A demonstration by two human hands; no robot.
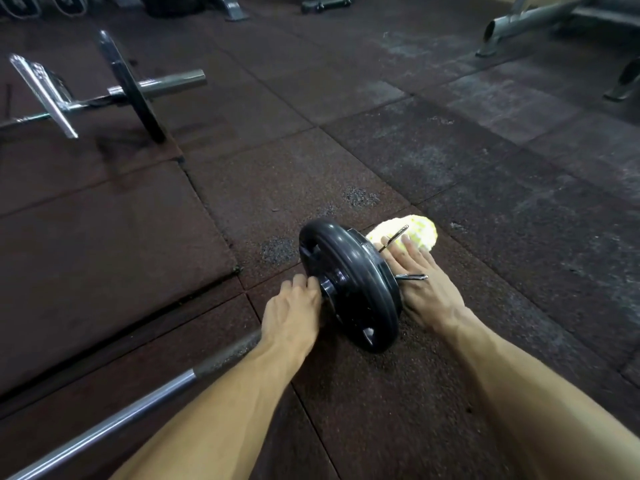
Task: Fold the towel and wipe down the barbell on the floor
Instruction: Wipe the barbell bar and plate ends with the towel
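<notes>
On the rubber-tiled floor [433,150] of a gym, a barbell [138,403] lies diagonally, its steel shaft running from the lower left up to a black weight plate [349,289] that stands on edge between the two hands. The left hand [294,317] lies on the near side of the plate, on the shaft where it meets the hub; its grip is closed, the fingers curled around the bar's collar and touching the plate's inner face. The right hand [420,282] lies on the far side of the plate, over the bar's sleeve end; its fingers [410,249] reach forward, nearly straight, onto a pale yellow towel [414,233], which is bunched at the sleeve tip just beyond the fingertips. Whether this grip closes around the towel or merely presses on it cannot be told, since the palm side is hidden. The chrome handles of a spring clip [414,277] cross the back of the right hand, one prong lying over the knuckles and another rising beside the fingers toward the towel. Well beyond the left hand, at the upper left, a second barbell [131,88] rests on the floor with a thin black plate and a chrome handle piece. Far beyond the right hand, grey machine frames [526,22] stand at the upper edge.
</notes>
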